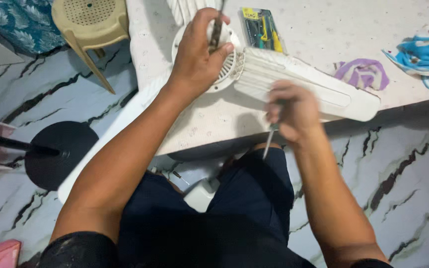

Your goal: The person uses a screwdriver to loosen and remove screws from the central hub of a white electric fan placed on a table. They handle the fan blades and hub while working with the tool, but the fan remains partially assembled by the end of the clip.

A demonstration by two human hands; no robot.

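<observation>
White table bears fan, tool pack (blister-sealed), cloths.

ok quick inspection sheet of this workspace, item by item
surface: white table, patterned cover
job's things: white ceiling fan, motor hub, blade reaching the table edge
clutter: packaged tool set; purple cloth; blue cloth
grippers: left hand on the hub, gripping a dark tool; right hand blurred, holding a thin metal tool
cables: nothing seen
surroundings: marbled floor; beige plastic stool; black round stand base
</observation>
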